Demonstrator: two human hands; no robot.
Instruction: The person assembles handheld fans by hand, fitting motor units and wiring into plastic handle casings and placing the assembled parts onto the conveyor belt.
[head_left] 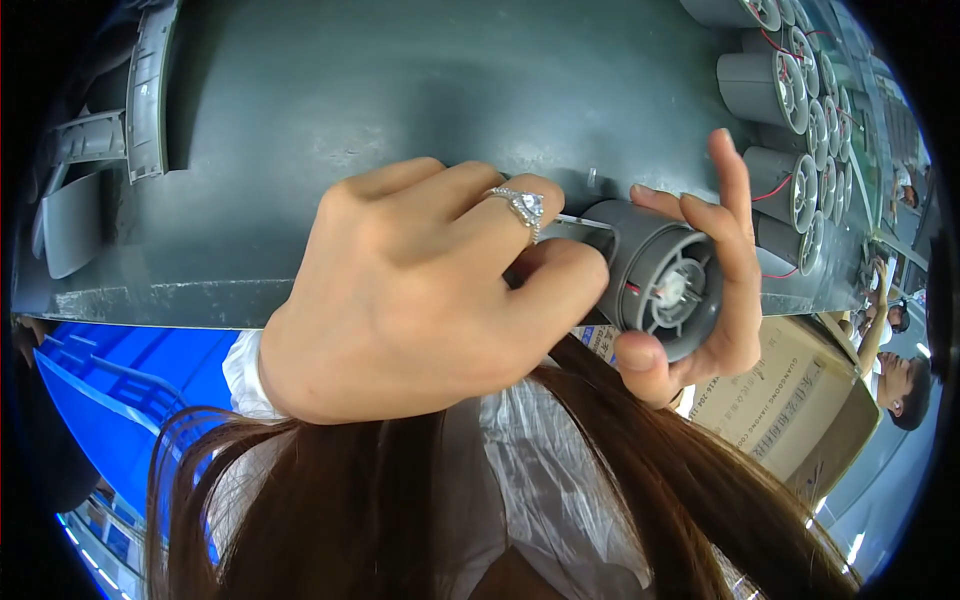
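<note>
My right hand (pixel 735 270) holds a grey cylindrical motor housing (pixel 640 245), its thumb under the rim and its fingers around the far side. The open end faces right and shows a spoked ring with a pale hub and a bit of red wire. My left hand (pixel 410 280), with a ring on one finger, is closed at the housing's left end, back of the hand up. A grey edge shows between its fingers and the housing; what the fingers grip is hidden. Beyond the housing, a small shiny metal piece (pixel 591 177) lies on the dark green table (pixel 450 80).
Several similar grey housings (pixel 765 90) with red wires stand stacked along the table's right side. Grey plastic shell parts (pixel 148 95) lie at the far left. Below the table edge are a blue bin (pixel 110 375) and a cardboard box (pixel 790 395). Other people sit at the far right.
</note>
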